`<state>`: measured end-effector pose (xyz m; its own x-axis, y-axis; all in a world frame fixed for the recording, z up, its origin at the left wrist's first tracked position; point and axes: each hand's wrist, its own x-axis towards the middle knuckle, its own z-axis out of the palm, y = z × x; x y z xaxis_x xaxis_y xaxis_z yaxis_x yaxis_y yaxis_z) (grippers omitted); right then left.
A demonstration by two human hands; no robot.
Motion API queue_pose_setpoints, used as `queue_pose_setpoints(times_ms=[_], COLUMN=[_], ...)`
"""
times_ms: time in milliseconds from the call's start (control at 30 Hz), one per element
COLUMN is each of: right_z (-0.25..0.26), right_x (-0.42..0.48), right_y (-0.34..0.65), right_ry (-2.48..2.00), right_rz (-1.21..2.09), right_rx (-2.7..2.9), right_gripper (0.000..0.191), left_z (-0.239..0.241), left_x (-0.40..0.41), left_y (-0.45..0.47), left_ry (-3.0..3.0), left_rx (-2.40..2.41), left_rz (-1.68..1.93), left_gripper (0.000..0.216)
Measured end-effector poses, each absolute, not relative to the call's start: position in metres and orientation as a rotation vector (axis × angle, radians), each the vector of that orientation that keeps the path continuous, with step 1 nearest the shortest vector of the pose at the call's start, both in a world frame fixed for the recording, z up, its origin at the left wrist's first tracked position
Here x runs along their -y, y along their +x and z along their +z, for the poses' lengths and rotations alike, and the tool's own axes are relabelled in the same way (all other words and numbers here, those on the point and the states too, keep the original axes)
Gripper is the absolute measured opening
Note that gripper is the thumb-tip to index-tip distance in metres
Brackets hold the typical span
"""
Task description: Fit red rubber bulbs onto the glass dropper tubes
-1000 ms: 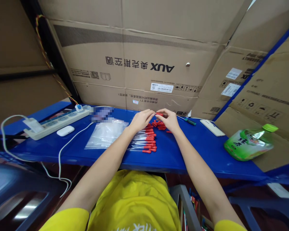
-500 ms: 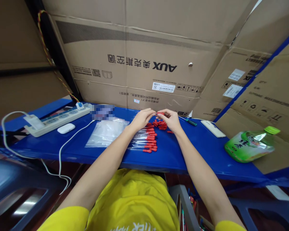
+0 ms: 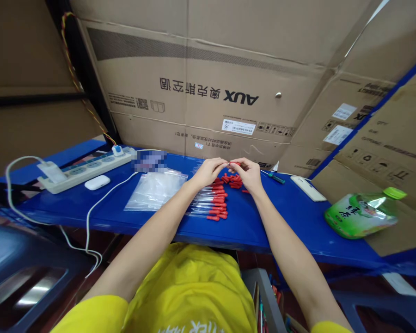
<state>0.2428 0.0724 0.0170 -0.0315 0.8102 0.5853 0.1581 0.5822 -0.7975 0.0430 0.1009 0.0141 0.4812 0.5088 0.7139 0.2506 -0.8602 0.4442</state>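
Note:
My right hand (image 3: 248, 175) pinches a red rubber dropper bulb (image 3: 235, 163) above the blue table. My left hand (image 3: 209, 172) is closed, its fingertips meeting the bulb's left end; whatever lies between them is too small to make out. Below the hands, several droppers (image 3: 219, 200) lie side by side, clear tubes to the left and red bulbs to the right. A small heap of loose red bulbs (image 3: 234, 181) sits just under my right hand. Thin clear tubes (image 3: 197, 167) show partly behind my left hand.
Clear plastic bags (image 3: 156, 188) lie left of the droppers, near a white earbud case (image 3: 97, 182) and a power strip (image 3: 90, 170). To the right are a green screwdriver (image 3: 276, 178), a phone (image 3: 308, 188) and a green bottle (image 3: 360, 215). Cardboard (image 3: 201, 60) stands behind.
The view has shifted slightly, so everything sits a little differently in frame. Both hands keep their fingertips together at the red bulb; nothing has been let go.

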Motion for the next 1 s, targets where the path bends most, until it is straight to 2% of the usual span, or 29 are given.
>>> queue_pose_setpoints(times_ms=[300, 533, 1000], right_z=[0.0157, 0.0183, 0.0149], right_x=[-0.0686, -0.0709, -0.0715], right_y=[0.2431, 0.2387, 0.2452], right_ry=[-0.91, -0.847, -0.905], right_rz=[0.389, 0.565, 0.548], right_rx=[1.639, 1.548, 1.582], right_gripper=[0.029, 0.032, 0.035], left_z=[0.0136, 0.0149, 0.0116], left_x=[-0.102, -0.0983, -0.1009], left_y=[0.0452, 0.0488, 0.0427], left_ry=[2.482, 2.378, 2.574], left_rx=[-0.668, -0.616, -0.72], left_rz=[1.325, 1.341, 1.322], left_gripper=[0.041, 0.038, 0.046])
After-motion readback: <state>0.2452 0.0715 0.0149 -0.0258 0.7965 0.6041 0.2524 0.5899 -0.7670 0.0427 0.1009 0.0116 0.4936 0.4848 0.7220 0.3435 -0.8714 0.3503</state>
